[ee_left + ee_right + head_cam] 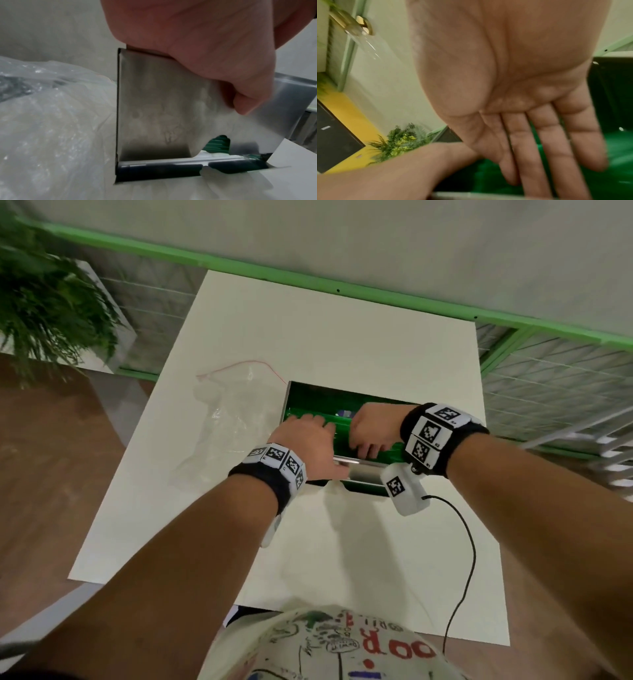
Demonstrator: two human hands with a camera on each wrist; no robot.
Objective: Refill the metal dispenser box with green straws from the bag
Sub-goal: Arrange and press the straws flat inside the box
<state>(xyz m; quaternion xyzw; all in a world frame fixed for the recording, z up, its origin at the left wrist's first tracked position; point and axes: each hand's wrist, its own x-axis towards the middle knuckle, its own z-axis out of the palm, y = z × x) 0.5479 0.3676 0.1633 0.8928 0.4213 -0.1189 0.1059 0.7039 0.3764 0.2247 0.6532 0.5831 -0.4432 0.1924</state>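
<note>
At the far left we saw a leafy green plant (51, 302) standing off the worktop (342, 337), which was a white surface. Next along, a clear plastic bag (226, 419) lay crumpled and flat on the worktop, just beside the left end of the metal dispenser box (359, 470); the left wrist view showed the bag (51, 121) bunched against the box's steel side wall (163, 108).

The box stood near the middle of the worktop with its top open, and green straws (387, 450) lay lengthwise inside it. Through a notch low in the steel wall we could see more of the straws (217, 144).

Our left hand (308, 440) sat on the left part of the box. Its fingers (308, 419) lay stretched side by side over the straws, while the thumb (247, 102) pressed against the outside of the wall, so the hand straddled the box's near rim.

To the right of it, our right hand (373, 426) was inside the box opening. Its fingers (544, 155) were straight and held close together, pointing down at the green straws (621, 155); whether the tips touched them we could not tell, since the view was blurred. A black cable (466, 559) trailed from the right wrist across the worktop.
</note>
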